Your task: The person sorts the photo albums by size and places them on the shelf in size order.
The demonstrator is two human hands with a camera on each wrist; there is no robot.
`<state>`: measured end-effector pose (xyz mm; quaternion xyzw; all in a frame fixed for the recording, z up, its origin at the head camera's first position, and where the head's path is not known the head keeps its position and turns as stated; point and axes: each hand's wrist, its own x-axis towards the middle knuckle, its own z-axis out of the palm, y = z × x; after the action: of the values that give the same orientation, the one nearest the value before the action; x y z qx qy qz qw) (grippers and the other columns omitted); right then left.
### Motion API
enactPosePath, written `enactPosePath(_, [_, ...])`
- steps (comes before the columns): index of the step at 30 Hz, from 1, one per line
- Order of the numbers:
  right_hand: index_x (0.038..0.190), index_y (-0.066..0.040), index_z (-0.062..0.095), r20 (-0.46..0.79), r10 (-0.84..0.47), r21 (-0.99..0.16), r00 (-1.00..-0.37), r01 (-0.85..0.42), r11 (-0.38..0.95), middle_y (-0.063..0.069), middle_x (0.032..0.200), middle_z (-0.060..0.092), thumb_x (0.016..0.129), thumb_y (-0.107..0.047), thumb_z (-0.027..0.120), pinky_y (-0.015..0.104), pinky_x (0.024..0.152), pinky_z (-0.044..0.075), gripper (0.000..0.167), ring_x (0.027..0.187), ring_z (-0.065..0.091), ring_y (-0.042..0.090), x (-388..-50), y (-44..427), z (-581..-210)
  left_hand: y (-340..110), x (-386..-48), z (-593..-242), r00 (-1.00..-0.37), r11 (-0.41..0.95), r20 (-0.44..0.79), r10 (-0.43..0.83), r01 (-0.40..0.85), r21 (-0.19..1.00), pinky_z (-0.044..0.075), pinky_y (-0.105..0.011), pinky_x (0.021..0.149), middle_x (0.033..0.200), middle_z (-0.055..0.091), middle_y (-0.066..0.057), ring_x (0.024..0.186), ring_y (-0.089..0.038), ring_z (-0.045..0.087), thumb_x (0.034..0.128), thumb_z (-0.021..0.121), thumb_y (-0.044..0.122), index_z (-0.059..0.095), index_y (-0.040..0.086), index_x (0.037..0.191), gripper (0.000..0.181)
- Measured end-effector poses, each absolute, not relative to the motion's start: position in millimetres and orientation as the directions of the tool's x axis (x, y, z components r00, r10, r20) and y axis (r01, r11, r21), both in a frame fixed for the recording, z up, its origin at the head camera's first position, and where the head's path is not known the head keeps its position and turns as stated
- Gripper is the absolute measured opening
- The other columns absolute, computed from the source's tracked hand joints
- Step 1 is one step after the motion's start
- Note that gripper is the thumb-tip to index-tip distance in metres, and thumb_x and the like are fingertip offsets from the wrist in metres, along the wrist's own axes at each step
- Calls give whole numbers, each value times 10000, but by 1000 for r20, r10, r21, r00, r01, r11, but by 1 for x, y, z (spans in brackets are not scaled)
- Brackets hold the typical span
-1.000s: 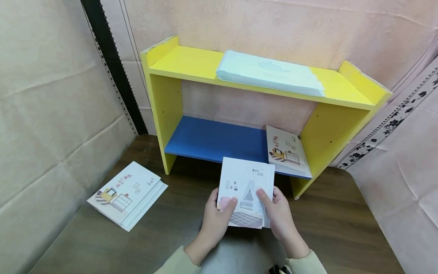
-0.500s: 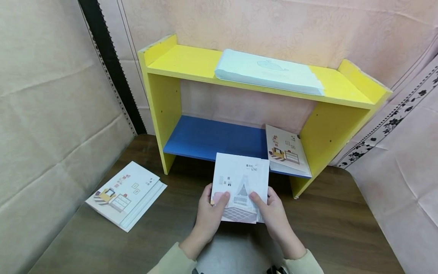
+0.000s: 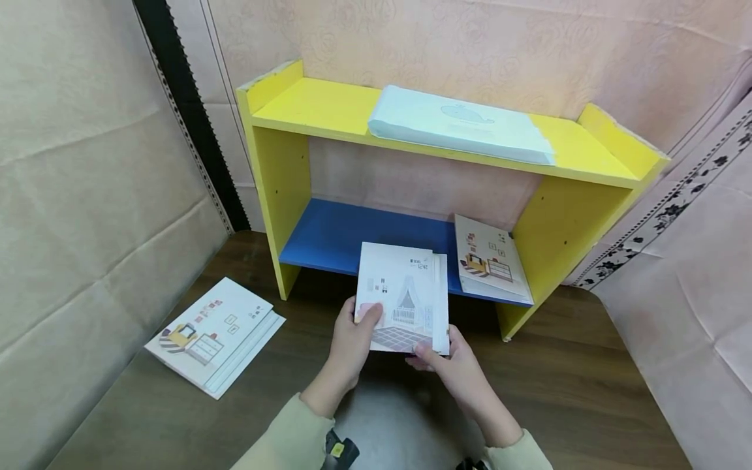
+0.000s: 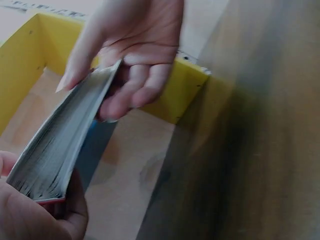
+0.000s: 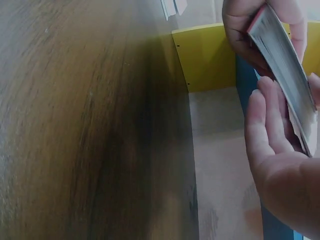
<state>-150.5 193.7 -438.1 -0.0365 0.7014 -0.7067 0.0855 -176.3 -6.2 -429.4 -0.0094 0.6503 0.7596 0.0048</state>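
Observation:
White books [image 3: 395, 287], one lying slightly offset behind another, are held in front of the blue shelf, a pale tower drawing on the top cover. My left hand [image 3: 354, 336] grips their left edge with the thumb on the cover. At the lower right corner, my right hand [image 3: 443, 365] pinches them, thumb on the front. The left wrist view shows the page edges [image 4: 60, 140] between my left hand [image 4: 40, 215] and my right hand [image 4: 140, 45]. In the right wrist view, the fingers [image 5: 265, 115] of my right hand lie under the books.
A yellow bookcase [image 3: 276, 196] with a blue lower shelf [image 3: 352, 228] stands on the brown table [image 3: 564, 391]. On the blue shelf's right end lie white books [image 3: 490, 251]. A pale blue packet [image 3: 464, 127] rests on top. More white books [image 3: 214, 336] lie at the left.
The held books have moved left and up, toward the blue shelf. My right hand has slid from their right side down to the lower right corner.

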Motion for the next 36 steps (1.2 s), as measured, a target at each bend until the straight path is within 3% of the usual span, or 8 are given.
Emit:
enactPosePath(5, [1324,-72,380,-53,-158,-998,-986,60,-37,187,1208,605,910,-177,687,489,850,524,527,965,662,362,-151,194,-439,-11,-181,-419,-994,-136,-47,99,-60,989,503,-352,820,1071,636,-87,937,-211,630,963,575,322,466,124,1335,436])
enactPosePath(12, [1289,-43,404,-69,-108,-992,-992,80,-94,216,1130,623,915,-213,682,442,841,536,495,932,669,358,-151,192,-442,-30,-176,-417,-949,-83,-23,314,-52,995,540,-380,841,1200,584,-99,1011,-249,626,977,573,251,368,207,1448,515])
enactPosePath(17, [1290,-42,413,-63,-96,-990,-993,74,-117,214,1153,619,918,-221,677,476,864,520,490,935,665,362,-149,191,-439,-39,-172,-415,-923,-104,10,385,-33,994,545,-409,827,1248,561,-156,1035,-283,628,970,581,148,328,165,1471,561])
enactPosePath(36, [1318,-50,425,-26,-95,-990,-995,39,-133,192,1202,611,950,-312,616,393,893,510,490,1030,641,365,-165,200,-420,-18,-183,-406,-966,-204,22,256,-32,979,537,-388,851,1212,577,-136,1008,-328,615,977,596,238,350,147,1461,550])
